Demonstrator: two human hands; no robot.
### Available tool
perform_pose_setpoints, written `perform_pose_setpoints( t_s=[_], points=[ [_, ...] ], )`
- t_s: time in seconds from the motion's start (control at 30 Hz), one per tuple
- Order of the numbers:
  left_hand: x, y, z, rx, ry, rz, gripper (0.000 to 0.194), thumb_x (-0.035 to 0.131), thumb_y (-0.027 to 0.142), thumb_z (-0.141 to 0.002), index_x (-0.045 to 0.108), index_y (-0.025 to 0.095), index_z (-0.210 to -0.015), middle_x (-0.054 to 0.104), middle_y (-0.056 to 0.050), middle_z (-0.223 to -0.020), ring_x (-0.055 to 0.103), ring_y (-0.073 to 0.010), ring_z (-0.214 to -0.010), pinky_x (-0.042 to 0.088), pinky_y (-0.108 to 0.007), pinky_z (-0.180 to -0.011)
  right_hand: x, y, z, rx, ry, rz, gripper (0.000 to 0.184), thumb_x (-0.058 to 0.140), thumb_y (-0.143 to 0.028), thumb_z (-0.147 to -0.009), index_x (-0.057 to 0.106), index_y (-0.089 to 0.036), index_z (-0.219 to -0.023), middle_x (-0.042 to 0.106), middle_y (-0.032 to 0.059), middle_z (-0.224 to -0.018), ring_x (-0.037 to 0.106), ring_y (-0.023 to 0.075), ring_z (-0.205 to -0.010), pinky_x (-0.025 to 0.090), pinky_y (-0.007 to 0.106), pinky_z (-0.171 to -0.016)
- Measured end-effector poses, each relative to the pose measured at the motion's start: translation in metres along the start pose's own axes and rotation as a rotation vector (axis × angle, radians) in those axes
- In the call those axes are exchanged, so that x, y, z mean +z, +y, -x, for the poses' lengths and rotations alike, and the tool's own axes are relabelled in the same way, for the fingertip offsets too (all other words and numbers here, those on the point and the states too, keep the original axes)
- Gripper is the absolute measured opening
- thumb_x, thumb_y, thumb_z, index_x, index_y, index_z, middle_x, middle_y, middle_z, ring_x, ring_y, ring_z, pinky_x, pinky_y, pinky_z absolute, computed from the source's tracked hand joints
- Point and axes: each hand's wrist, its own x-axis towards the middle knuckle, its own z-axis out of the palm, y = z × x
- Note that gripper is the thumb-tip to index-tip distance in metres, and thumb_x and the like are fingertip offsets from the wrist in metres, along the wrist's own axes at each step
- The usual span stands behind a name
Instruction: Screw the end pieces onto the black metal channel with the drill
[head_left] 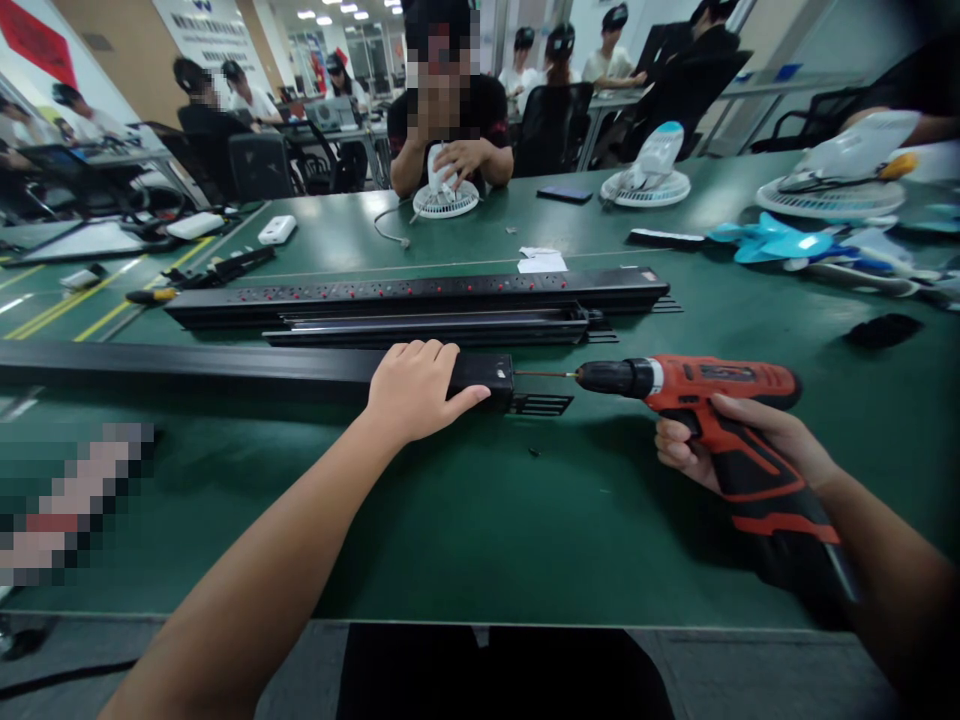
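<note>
**One green table (465, 560), two hands at work**

In a bright room, one green table is spread with parts. One black bar (255, 365) is laid lengthwise across its near half and is held close to its right end by the left hand (412, 390), which is half-curled over the top, four fingers bent across the far edge, the thumb stretched toward the end. One red-and-black drill (720, 385) is gripped by the right hand (795, 440), closed around the handle. The drill's one thin bit (544, 374) is pointed at the bar's end; whether a screw is engaged cannot be told.

One small dark piece (534, 452) is seen just in front of the bar. Behind it, one narrow black channel (435, 327) and one black strip (420, 292) with a row of red dots are set roughly parallel. Farther back, one piece of white paper (541, 261), one dark phone (564, 194) and three white fan units (645, 187) are spread out; the leftmost unit is handled by one person (491, 120) seated opposite.
</note>
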Motion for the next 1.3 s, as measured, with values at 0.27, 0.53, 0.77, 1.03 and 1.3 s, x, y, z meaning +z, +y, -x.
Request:
perform_pose_setpoints(
  t_s=[0.27,0.53,0.77,1.03,1.3],
  points=[
    [-0.001,0.001,0.0,-0.003,-0.007,-0.002,0.068,0.035,0.073,-0.1,0.065,0.016,-0.123,0.071,-0.014,-0.115,0.065,-0.033,-0.107,0.044,-0.045,-0.095,-0.006,0.001,-0.001,0.012,0.02,0.028,0.039,0.057,-0.051,-0.062,0.053,-0.026,-0.092,0.055,-0.0015,-0.067,0.052,0.0139,-0.06,0.052,0.024,-0.056],
    [0.0,0.0,0.0,0.0,0.0,0.013,0.07,0.033,0.074,-0.1,0.065,0.016,-0.123,0.071,-0.015,-0.114,0.065,-0.0339,-0.105,0.044,-0.047,-0.094,-0.01,0.002,-0.001,-0.007,-0.009,0.054,0.041,0.054,-0.051,-0.065,0.051,-0.026,-0.097,0.055,-0.0013,-0.07,0.051,0.0131,-0.06,0.051,0.024,-0.057],
    [0.0,0.0,0.0,0.003,0.007,0.003,0.068,0.035,0.073,-0.1,0.065,0.017,-0.122,0.071,-0.014,-0.113,0.065,-0.0332,-0.106,0.045,-0.045,-0.094,-0.014,0.002,-0.001,0.02,-0.016,0.032,0.041,0.056,-0.052,-0.064,0.052,-0.026,-0.095,0.055,-0.0015,-0.07,0.052,0.0124,-0.061,0.051,0.021,-0.056],
    [-0.001,0.0,0.0,-0.001,0.007,0.003,0.067,0.036,0.073,-0.099,0.066,0.018,-0.122,0.071,-0.014,-0.114,0.065,-0.0329,-0.106,0.045,-0.045,-0.094,-0.012,0.001,-0.001,0.039,-0.001,0.003,0.035,0.059,-0.05,-0.061,0.054,-0.026,-0.085,0.054,-0.0014,-0.068,0.05,0.0122,-0.06,0.051,0.022,-0.052],
    [0.0,0.0,0.0,-0.001,0.002,0.018,0.07,0.035,0.073,-0.1,0.065,0.015,-0.123,0.071,-0.015,-0.114,0.065,-0.0344,-0.106,0.044,-0.047,-0.095,-0.015,0.003,-0.001,0.03,-0.003,0.033,0.036,0.056,-0.052,-0.063,0.053,-0.025,-0.087,0.054,-0.001,-0.07,0.049,0.0119,-0.059,0.051,0.022,-0.052]
  ],
)
